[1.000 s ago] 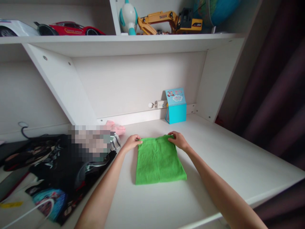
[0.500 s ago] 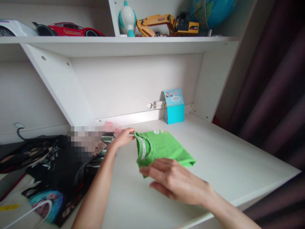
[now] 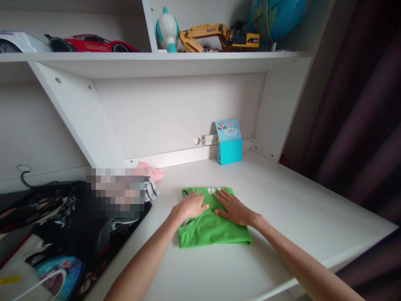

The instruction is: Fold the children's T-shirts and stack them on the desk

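A folded green T-shirt (image 3: pixel 216 230) lies on the white desk (image 3: pixel 282 217) in front of me, a small white print showing at its far edge. My left hand (image 3: pixel 191 206) lies flat on its left half, fingers stretched out. My right hand (image 3: pixel 233 207) lies flat on its right half, fingers spread and pointing left. Both palms press down on the cloth and neither holds anything.
A pile of dark printed clothes (image 3: pixel 75 234) covers the desk's left side, with a pink cloth (image 3: pixel 149 171) behind it. A blue desk calendar (image 3: pixel 229 142) stands at the back wall. The shelf above carries a red toy car (image 3: pixel 90 42), a yellow toy excavator (image 3: pixel 219 35) and a globe (image 3: pixel 275 16). A dark curtain (image 3: pixel 360 117) hangs at right.
The shirt's far half was lifted and folded over toward me, so it is now shorter and thicker. Both hands let go of its edge and came down flat on top.
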`<state>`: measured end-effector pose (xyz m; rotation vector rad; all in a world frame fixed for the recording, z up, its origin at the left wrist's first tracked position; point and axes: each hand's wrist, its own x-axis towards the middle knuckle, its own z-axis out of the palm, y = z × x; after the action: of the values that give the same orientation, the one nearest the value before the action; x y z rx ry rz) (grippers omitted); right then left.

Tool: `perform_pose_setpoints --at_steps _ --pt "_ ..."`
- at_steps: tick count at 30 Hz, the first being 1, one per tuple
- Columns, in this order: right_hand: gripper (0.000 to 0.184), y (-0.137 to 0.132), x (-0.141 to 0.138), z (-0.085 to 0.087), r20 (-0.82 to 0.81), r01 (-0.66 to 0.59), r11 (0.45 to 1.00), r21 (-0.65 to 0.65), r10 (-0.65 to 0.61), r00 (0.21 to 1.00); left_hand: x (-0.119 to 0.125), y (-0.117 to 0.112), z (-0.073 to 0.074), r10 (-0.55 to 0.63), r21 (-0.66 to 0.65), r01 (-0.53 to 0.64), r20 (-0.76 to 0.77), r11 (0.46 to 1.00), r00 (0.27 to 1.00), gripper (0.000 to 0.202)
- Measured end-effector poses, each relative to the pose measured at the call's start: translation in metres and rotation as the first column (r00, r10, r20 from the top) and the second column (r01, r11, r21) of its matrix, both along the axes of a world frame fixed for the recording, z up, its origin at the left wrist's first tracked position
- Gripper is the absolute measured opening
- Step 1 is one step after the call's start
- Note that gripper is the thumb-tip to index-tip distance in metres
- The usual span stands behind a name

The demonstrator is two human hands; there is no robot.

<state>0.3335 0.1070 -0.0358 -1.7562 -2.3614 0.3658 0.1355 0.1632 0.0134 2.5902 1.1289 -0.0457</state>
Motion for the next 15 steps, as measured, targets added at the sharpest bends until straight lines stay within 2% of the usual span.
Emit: perform_pose_setpoints --at_steps 3,7,11,13,15 --pt "0.068 -0.007 -0.005 -0.012 0.064 0.156 0.983 0.096 -0.162 0.985 0.015 -0.015 -0.022 0.082 0.041 -0.079 -0.057 0.996 0.995 0.072" --pt "0.064 -0.019 -0.013 -0.022 0.113 0.317 0.913 0.258 -0.354 0.928 0.021 -0.014 -0.039 0.08 0.128 -0.08 0.004 0.989 0.997 0.066" --pt "0.065 -0.048 -0.019 -0.03 0.148 0.361 0.872 0.33 -0.425 0.893 0.017 -0.004 -0.045 -0.103 0.185 0.087 0.083 0.979 0.991 0.051" --pt "0.068 -0.07 -0.02 -0.026 0.184 0.332 0.887 0.322 -0.402 0.897 0.015 0.0 -0.044 -0.231 0.215 0.201 0.121 0.956 0.965 0.046" --pt "0.07 -0.09 -0.017 -0.013 0.222 0.264 0.929 0.259 -0.323 0.92 0.017 -0.001 -0.04 -0.314 0.27 0.271 0.133 0.924 0.94 0.041"
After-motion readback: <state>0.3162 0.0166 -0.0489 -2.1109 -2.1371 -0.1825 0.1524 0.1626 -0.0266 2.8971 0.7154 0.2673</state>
